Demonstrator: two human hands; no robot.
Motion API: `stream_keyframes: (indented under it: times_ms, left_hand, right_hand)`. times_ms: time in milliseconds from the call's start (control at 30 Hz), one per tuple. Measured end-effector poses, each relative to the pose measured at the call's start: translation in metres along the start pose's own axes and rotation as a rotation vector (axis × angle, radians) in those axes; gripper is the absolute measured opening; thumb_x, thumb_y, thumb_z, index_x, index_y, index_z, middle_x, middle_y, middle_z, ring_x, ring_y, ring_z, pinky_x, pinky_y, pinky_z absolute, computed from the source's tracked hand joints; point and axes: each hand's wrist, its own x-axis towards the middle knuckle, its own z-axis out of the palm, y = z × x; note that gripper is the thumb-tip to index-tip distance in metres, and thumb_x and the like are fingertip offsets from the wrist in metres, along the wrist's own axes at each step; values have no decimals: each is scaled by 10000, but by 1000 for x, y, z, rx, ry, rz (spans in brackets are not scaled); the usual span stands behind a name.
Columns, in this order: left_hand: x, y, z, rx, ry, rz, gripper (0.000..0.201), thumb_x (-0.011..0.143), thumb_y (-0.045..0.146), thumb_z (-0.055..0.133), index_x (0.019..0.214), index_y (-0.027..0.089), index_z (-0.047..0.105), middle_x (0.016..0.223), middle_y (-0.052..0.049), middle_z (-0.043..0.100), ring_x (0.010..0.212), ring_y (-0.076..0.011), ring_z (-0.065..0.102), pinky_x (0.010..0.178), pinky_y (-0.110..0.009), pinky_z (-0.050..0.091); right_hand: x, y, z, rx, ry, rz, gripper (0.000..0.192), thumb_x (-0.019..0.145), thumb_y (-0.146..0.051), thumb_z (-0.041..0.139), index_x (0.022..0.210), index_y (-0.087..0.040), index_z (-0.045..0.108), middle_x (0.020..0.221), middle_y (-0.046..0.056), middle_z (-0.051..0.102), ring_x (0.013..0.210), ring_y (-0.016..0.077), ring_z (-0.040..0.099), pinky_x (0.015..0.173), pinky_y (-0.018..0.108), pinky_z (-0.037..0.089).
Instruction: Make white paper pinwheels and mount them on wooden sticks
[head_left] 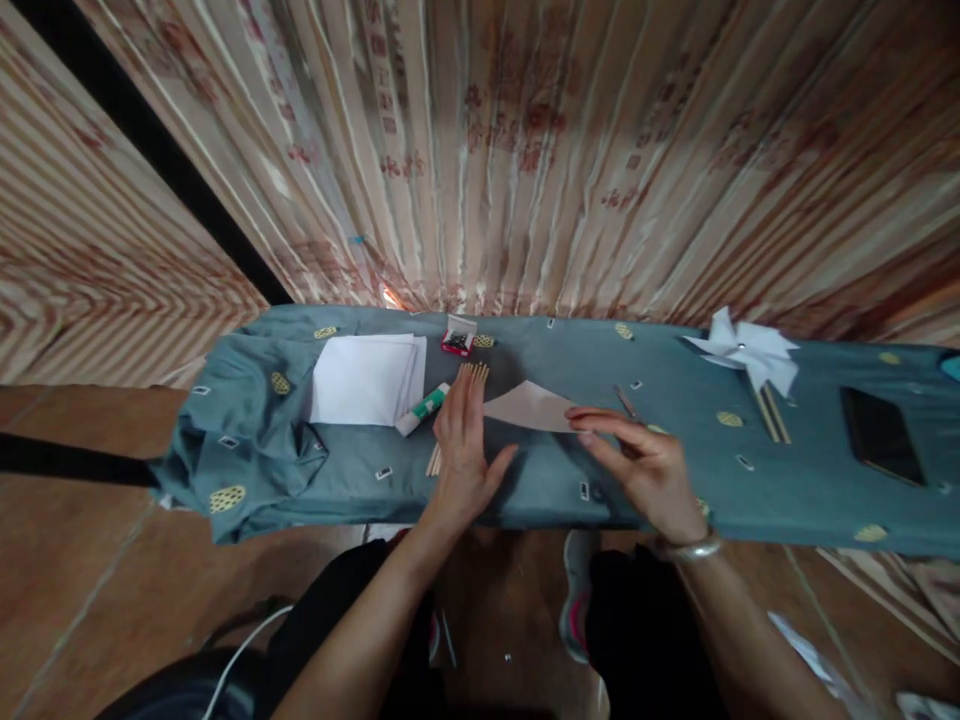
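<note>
A white piece of paper [529, 408], folded to a pointed shape, is between my two hands over the cloth-covered table. My right hand [637, 460] pinches its right corner between thumb and fingers. At the paper's left corner, my left hand [465, 440] has its fingers stretched out flat and its thumb apart; whether it presses on that corner I cannot tell. Several thin wooden sticks [478, 372] lie partly hidden beneath my left hand. Beside that hand rests a green and white glue stick [424, 408].
A stack of white paper [364, 380] lies at the left, with a small open red box [458, 337] behind the sticks. To the right are a metal tool [624, 400], a white paper pinwheel [742, 348], wooden sticks [770, 412] and a black phone [881, 432]. A curtain [525, 150] hangs behind.
</note>
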Motion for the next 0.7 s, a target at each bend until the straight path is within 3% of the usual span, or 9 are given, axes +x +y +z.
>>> stream_keyframes:
  times_ms: [100,200,300,367,433,567,633,700]
  left_hand:
    - [-3,-1,3,40,-91,87,631,856,273,622,1437,180,392,1496,-188,416,1411,-315,339,1115,-529,291]
    - [-4,-5,6,11,-222,148,335,866,176,580,1196,206,631,1263,-115,651,1233,-265,542,1066,-509,359]
    - [-4,-5,12,-19,-305,175,205,886,153,562,1025,204,703,1048,-75,737,1036,-221,647,1025,-485,412]
    - [-5,-3,16,-36,-326,181,198,897,151,550,1009,195,708,1008,-73,744,971,-204,668,999,-468,441]
    - [-5,-1,18,-70,-328,192,201,909,163,538,1008,187,711,992,-75,747,940,-199,677,951,-437,480]
    - [2,5,10,-200,-297,119,231,921,206,523,1024,171,727,979,-92,750,928,-210,684,845,-359,530]
    - [9,9,3,-303,-266,-30,227,908,241,547,1001,183,746,961,-80,754,884,-199,689,798,-309,536]
    - [17,13,-1,-406,-198,-277,200,873,299,605,917,194,769,866,-42,755,782,-186,679,721,-269,527]
  right_hand:
    - [-17,4,-2,-1,-125,-13,131,850,-314,661,925,-269,758,1044,51,758,1052,220,685,960,411,535]
    - [-22,10,-12,-11,-189,-9,135,867,-297,636,939,-270,747,1068,53,750,1075,220,675,982,428,526]
    - [-18,19,-26,-146,-250,-21,220,828,-245,663,1037,-276,727,1198,62,706,1170,242,627,1049,482,470]
    - [-15,29,-34,-283,-277,-34,360,782,-199,681,1135,-265,699,1301,87,650,1261,280,562,1087,535,417]
    - [-12,40,-39,-368,-273,-38,383,772,-180,666,1147,-245,699,1335,107,625,1288,305,536,1090,565,399]
    - [-10,44,-46,-294,-120,23,196,862,-285,610,1008,-260,738,1156,74,724,1095,262,667,1005,507,492]
    - [-8,37,-50,-259,60,76,192,861,-344,636,1013,-277,732,1089,53,748,1017,246,693,976,477,514]
    - [-6,28,-54,-233,240,82,239,851,-366,657,1065,-275,716,1100,50,744,1036,249,685,990,475,502]
